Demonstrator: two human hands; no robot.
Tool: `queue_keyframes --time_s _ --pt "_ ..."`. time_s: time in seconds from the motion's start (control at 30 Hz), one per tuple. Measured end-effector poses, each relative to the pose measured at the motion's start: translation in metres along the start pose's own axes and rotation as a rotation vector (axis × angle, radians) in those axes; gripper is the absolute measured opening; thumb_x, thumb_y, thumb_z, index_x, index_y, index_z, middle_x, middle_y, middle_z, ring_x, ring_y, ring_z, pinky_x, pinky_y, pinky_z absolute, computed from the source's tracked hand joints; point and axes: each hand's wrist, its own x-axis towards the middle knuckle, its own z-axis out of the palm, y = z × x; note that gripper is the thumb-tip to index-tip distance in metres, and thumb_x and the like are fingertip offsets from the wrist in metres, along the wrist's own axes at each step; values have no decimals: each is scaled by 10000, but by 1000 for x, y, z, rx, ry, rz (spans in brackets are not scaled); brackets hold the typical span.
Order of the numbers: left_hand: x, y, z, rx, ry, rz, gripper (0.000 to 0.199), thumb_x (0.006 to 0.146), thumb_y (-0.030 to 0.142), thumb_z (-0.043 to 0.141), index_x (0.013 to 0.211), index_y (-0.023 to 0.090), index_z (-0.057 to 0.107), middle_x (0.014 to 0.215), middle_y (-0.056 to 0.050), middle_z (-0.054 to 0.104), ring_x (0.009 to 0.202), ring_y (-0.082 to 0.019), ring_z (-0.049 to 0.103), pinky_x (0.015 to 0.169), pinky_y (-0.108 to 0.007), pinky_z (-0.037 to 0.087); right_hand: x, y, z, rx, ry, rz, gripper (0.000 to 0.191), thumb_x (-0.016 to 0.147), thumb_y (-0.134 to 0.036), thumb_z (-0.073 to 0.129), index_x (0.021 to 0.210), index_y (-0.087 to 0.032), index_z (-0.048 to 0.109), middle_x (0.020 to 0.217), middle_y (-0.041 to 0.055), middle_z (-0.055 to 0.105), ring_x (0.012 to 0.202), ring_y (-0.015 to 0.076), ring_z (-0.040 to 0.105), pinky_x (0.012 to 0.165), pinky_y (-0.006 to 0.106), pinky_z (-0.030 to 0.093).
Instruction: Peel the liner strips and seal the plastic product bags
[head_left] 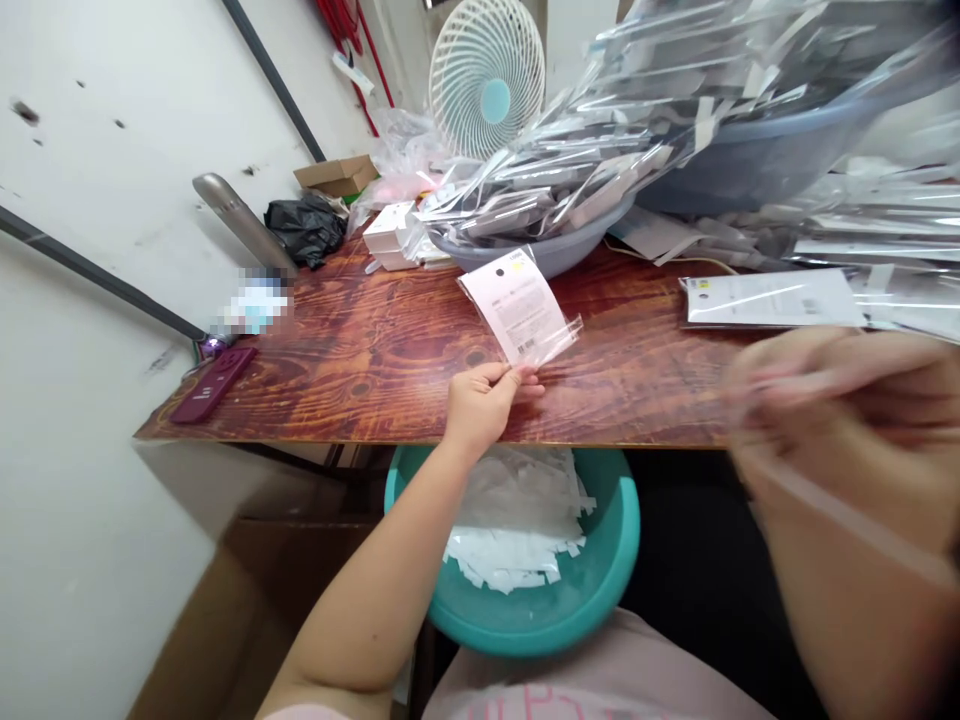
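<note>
My left hand (484,400) pinches the lower edge of a clear plastic bag (517,305) with a white printed card inside, just above the wooden table (360,370). The card bears a black round hole mark, a small yellow mark and a barcode. At the right, my right hand (847,420) is blurred by motion, its fingers closed. From its fingertips a thin translucent strip (832,495) trails down across the hand. Below the table edge, a teal basin (628,530) holds many white and clear strips (517,540).
Two grey-blue basins (555,262) heaped with clear packets (540,190) stand at the back, beside a fan (491,85). Another packet (772,298) lies at the right near a stack. A maroon phone (214,385) rests at the left; a black plastic bag (306,230) sits behind.
</note>
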Motion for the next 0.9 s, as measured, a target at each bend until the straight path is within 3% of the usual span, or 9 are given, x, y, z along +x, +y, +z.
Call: queue_keyframes --time_s 0.03,0.17,0.23,0.37,0.47,0.57,0.67,0.73,0.9 --pt "1 1 0 -28 9 -2 268 713 383 710 755 118 706 708 -76 728 659 -202 707 667 -312 583 -15 11 14 50 -101 -140 151 715 -160 698 718 -270 595 714 4 604 621 166 598 510 306 476" --pt "2 4 0 -97 45 -30 240 681 350 742 729 119 699 695 -66 725 609 -190 701 607 -293 587 -67 65 58 -235 -821 -185 311 794 11 487 932 -216 648 930 61 687 817 170 658 705 302 532" --pt "2 5 0 -109 46 -46 238 677 346 746 715 117 697 687 -67 723 600 -191 700 593 -287 588 -75 78 64 -445 -986 -141 320 811 1 443 980 -183 643 981 90 678 830 181 655 696 298 521" --pt "2 6 -1 -117 34 -51 231 676 343 751 710 119 704 691 -70 726 607 -187 702 613 -276 588 -58 67 53 -551 -914 -109 132 869 -169 484 822 -167 607 749 45 618 676 149 582 602 270 461" --pt "3 8 -3 -133 34 -80 231 670 338 760 705 116 707 682 -73 727 616 -192 705 627 -269 586 -31 50 41 -415 -829 -102 119 874 -157 467 878 -189 581 784 27 584 668 120 544 609 249 445" --pt "3 11 -5 -150 18 -101 254 662 350 769 694 106 710 694 -85 730 624 -200 707 634 -272 590 1 49 31 -296 -508 -21 58 839 -223 559 894 -208 564 784 8 567 624 106 519 573 242 428" --pt "2 14 -6 -160 8 -115 258 652 354 779 687 105 715 693 -86 732 610 -191 703 626 -255 589 35 59 26 -198 -275 157 189 779 -352 646 839 -209 538 697 -25 529 570 98 481 521 236 401" --pt "1 16 -7 -163 9 -138 263 644 357 785 682 106 716 687 -84 732 595 -184 700 614 -243 587 54 65 28 -119 -287 265 267 735 -391 686 858 -209 535 760 -23 551 600 95 497 543 235 418" --pt "1 17 -8 -194 2 -130 273 626 367 797 680 112 715 676 -71 729 567 -162 689 595 -225 581 71 65 36 13 -513 400 314 711 -363 721 917 -210 541 755 -36 572 655 89 519 607 226 409"
